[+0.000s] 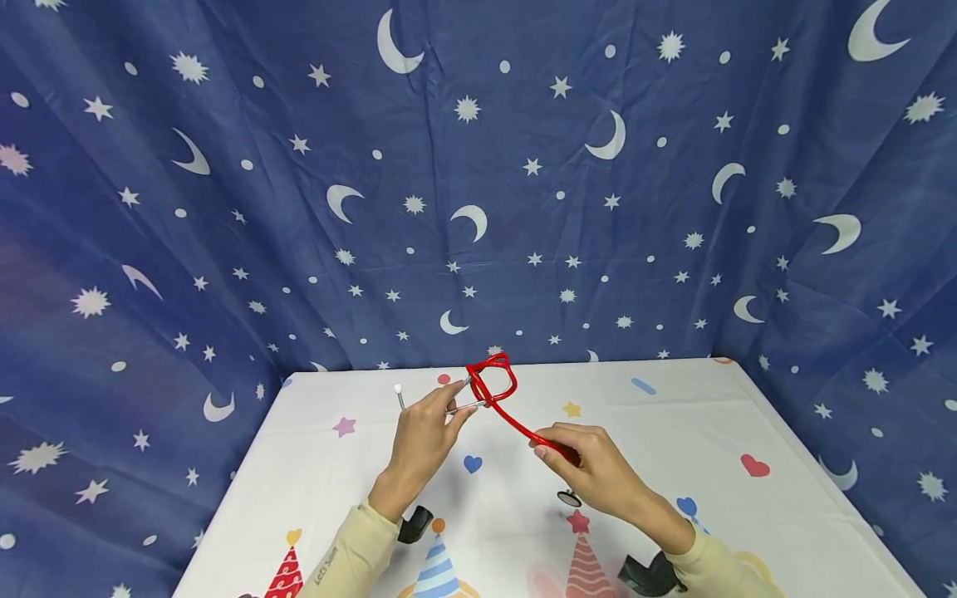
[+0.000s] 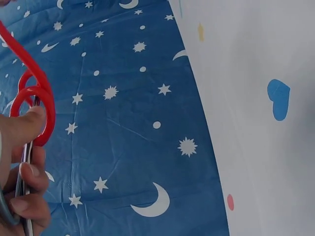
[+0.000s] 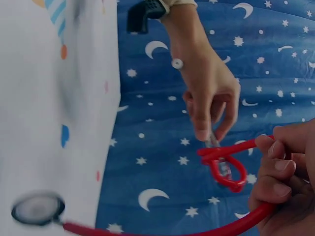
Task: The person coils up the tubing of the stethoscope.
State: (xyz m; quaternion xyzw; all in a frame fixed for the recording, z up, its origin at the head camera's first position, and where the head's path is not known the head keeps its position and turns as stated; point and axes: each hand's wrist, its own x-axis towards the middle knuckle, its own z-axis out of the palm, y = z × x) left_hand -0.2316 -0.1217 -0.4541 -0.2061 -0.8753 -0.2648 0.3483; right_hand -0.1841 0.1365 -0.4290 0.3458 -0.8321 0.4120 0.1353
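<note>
A stethoscope with red tubing (image 1: pixel 516 423) is held up above the table, stretched between both hands. My left hand (image 1: pixel 420 440) grips its metal ear tubes (image 2: pixel 27 157), and one white ear tip (image 1: pixel 399 389) sticks out past the back of the hand. Just beyond these fingers the red tubing is looped around itself, forming a coil (image 3: pixel 230 183) by the metal tubes. Farther along, my right hand (image 1: pixel 598 472) pinches the tubing. From that hand the free end hangs down to the round chest piece (image 1: pixel 570 498), which looks blurred in the right wrist view.
A white table (image 1: pixel 523 515) printed with hearts, stars and party hats lies below the hands. Behind it and at both sides hangs a blue curtain (image 1: pixel 523 232) with moons and stars. Dark wrist cameras (image 1: pixel 415 525) sit at the cream sleeves (image 1: pixel 351 552).
</note>
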